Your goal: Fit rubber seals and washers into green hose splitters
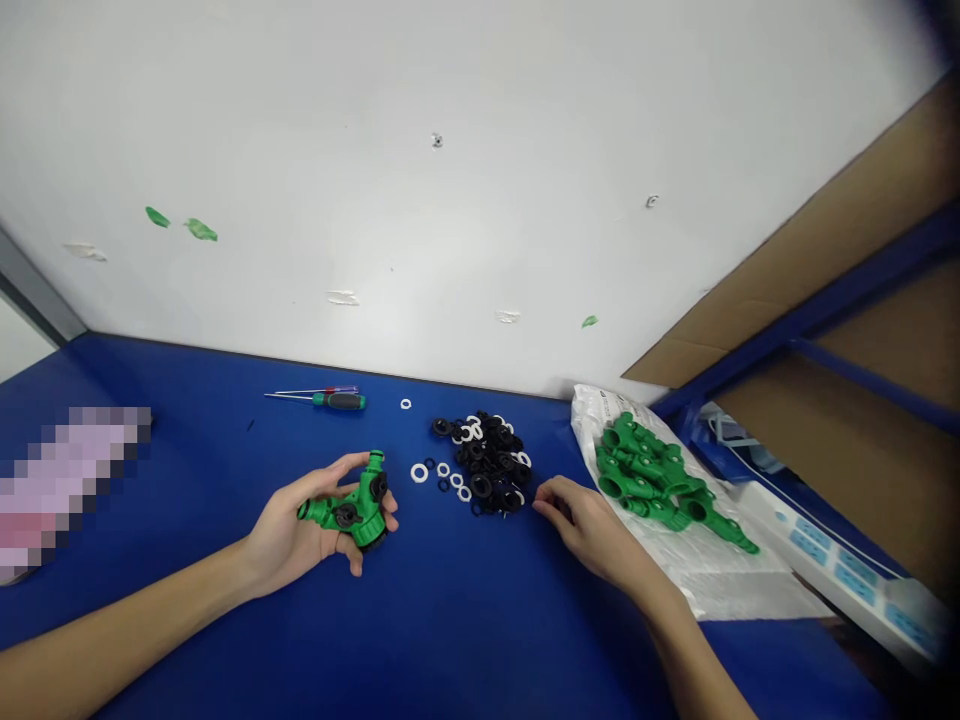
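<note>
the left hand [296, 527] cradles a green splitter [363, 518]; the right hand [589, 522] curls beside the ring pile [486, 455], holding what i can't tell.

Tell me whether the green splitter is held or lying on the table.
Held: the green splitter sits in the left grip, with fingers showing around it.

"Where is there room to pass?"
"Along the front of the counter [465, 640], between the two arms [150, 620]; also the strip between the screwdrivers [341, 401] and the left grip [315, 515]."
"What blocks?"
"The heap of rings [487, 465] mid-counter; right grip [589, 525] just beside it; then connectors [652, 470] on a bag [750, 590]; wall [450, 230] behind."
</note>
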Action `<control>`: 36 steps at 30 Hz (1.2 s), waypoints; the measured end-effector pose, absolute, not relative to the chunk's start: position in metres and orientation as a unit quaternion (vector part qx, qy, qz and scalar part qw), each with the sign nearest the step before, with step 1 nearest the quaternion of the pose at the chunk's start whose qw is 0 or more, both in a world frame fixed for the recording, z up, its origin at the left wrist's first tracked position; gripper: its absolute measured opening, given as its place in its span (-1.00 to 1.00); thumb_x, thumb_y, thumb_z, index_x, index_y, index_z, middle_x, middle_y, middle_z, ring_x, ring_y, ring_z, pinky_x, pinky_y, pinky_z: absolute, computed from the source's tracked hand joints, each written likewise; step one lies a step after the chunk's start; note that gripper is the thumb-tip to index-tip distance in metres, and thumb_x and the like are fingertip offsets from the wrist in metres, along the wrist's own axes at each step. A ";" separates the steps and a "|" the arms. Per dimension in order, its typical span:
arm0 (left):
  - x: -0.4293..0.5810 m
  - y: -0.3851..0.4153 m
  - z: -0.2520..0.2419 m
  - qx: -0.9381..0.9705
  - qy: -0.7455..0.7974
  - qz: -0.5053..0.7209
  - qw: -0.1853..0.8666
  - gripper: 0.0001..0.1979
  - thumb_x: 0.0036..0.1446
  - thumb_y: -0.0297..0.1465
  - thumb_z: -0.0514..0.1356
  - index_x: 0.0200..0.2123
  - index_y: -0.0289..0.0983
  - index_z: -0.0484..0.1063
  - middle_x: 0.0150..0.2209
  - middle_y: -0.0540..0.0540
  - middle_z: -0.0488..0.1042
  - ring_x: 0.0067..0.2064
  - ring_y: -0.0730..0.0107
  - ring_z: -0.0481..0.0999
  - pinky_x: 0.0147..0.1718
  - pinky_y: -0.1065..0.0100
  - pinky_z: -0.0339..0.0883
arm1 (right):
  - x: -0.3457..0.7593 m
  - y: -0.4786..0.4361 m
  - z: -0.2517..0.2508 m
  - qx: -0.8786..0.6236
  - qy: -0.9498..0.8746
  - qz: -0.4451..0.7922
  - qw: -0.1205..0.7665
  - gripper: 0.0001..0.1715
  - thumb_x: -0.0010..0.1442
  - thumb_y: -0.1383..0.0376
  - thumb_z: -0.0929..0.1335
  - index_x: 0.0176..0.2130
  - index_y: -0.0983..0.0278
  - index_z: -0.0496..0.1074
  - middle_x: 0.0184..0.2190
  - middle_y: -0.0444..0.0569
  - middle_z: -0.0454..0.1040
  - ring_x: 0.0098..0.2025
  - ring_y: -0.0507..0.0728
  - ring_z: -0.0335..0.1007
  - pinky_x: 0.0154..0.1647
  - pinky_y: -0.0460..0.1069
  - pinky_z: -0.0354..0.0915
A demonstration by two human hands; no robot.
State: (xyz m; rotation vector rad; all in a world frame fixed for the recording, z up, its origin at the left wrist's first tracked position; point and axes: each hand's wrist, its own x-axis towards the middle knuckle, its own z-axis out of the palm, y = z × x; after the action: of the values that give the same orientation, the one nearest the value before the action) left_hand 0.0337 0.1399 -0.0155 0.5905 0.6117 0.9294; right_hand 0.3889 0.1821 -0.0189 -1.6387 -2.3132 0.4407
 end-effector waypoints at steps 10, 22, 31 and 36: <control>0.035 0.142 -0.017 0.278 0.286 0.430 0.810 -0.65 0.28 -0.27 -0.01 0.05 -0.28 0.29 -0.21 -0.33 0.53 -0.17 -0.03 0.55 -0.55 0.23 0.47 | 0.356 0.175 -0.004 -0.524 -0.711 0.292 0.367 -0.74 0.20 0.12 0.38 -0.36 0.27 0.48 -0.46 -0.06 0.50 -0.45 0.09 0.43 -0.41 -0.06 0.38; 0.037 0.138 -0.020 0.328 0.282 0.415 0.801 -0.61 0.28 -0.25 0.00 0.13 -0.24 0.22 -0.25 -0.29 0.57 -0.27 0.08 0.54 -0.50 0.21 0.48 | 0.236 0.166 0.001 -0.311 -0.779 0.328 0.436 -0.79 0.24 0.27 0.40 -0.43 0.27 0.50 -0.54 -0.09 0.54 -0.53 0.03 0.43 -0.45 -0.09 0.38; 0.041 0.134 -0.020 0.341 0.271 0.404 0.805 -0.49 0.28 -0.26 0.01 0.26 -0.24 0.08 -0.26 -0.27 0.57 -0.26 0.10 0.53 -0.49 0.21 0.49 | 0.231 0.160 -0.009 -0.254 -0.816 0.255 0.452 -0.82 0.28 0.42 0.33 -0.34 0.26 0.50 -0.52 -0.08 0.51 -0.47 0.04 0.42 -0.39 -0.07 0.41; 0.040 0.134 -0.023 0.327 0.264 0.417 0.806 -0.54 0.29 -0.28 0.02 0.24 -0.21 0.14 -0.26 -0.23 0.55 -0.22 0.09 0.52 -0.49 0.22 0.51 | 0.232 0.160 -0.016 -0.238 -0.804 0.257 0.481 -0.90 0.24 0.38 0.39 -0.29 0.27 0.56 -0.39 -0.02 0.55 -0.53 0.00 0.46 -0.50 -0.11 0.46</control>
State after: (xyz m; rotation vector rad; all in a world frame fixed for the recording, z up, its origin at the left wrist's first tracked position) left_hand 0.0402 0.1336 -0.0228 0.6993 0.5658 0.8915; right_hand 0.2318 0.1597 -0.0164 -0.5817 -1.9608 0.6261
